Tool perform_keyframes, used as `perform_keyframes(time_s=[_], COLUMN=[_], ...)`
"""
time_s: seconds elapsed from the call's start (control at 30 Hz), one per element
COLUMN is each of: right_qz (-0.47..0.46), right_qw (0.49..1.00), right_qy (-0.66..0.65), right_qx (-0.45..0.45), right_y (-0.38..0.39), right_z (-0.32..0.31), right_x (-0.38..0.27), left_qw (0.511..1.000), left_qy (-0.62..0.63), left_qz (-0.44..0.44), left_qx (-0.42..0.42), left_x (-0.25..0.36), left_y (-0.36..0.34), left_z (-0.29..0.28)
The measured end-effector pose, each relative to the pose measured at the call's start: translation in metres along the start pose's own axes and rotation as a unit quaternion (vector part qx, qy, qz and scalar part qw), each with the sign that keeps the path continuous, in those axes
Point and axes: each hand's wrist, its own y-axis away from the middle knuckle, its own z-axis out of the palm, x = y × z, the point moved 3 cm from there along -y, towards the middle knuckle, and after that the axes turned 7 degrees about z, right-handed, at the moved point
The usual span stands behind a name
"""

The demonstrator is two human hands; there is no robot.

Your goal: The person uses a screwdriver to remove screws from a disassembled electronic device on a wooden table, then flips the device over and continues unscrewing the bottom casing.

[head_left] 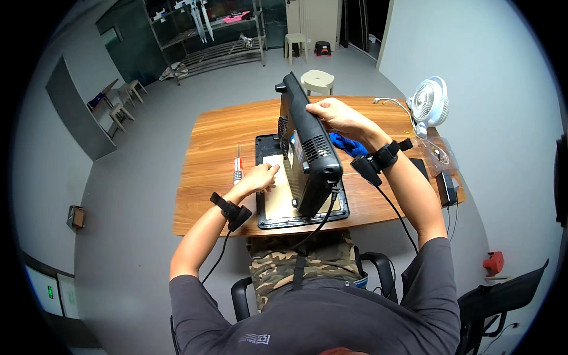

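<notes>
My right hand (340, 115) grips the upper edge of a black vented appliance housing (313, 148), which looks like the body of an induction cooker. It stands tilted on its side, with a round fan grille and vent slots showing and a black cord leaving its near end. Beneath it a black-rimmed panel (269, 225) lies flat, with a beige sheet (278, 204) inside. Over the left side of that sheet is my left hand (260, 178), fingers curled together; what they hold, if anything, is hidden. A red-and-white-handled screwdriver (238, 168) lies just left of the panel.
The wooden table (207, 142) also carries a blue cloth (348, 145) behind my right forearm, a white fan (429, 103), cables, a clear plastic bag (441, 155) and a black box (447, 188). Cords run from both wrist straps. A beige stool (318, 80) stands beyond the table.
</notes>
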Motion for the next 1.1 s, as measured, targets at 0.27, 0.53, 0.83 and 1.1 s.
perform_keyframes(time_s=[0.27,0.53,0.83,1.1], right_qz=[0.075,0.096,0.064,0.084], right_qw=[0.972,0.965,0.969,0.956], right_qy=[0.193,0.214,0.231,0.278], right_qx=[0.109,0.121,0.067,0.029], right_y=[0.023,0.034,0.030,0.029], right_z=[-0.080,-0.096,-0.108,-0.105], right_x=[0.035,0.056,0.068,0.062], left_qw=[0.999,0.990,0.953,0.913], left_qy=[0.016,0.136,0.290,0.392], left_qz=[-0.016,-0.022,-0.054,-0.116], left_qx=[-0.045,-0.023,-0.073,0.007], left_x=[0.012,0.003,0.018,0.050], left_y=[-0.014,-0.034,-0.024,-0.016], left_z=[0.038,0.062,0.058,0.055])
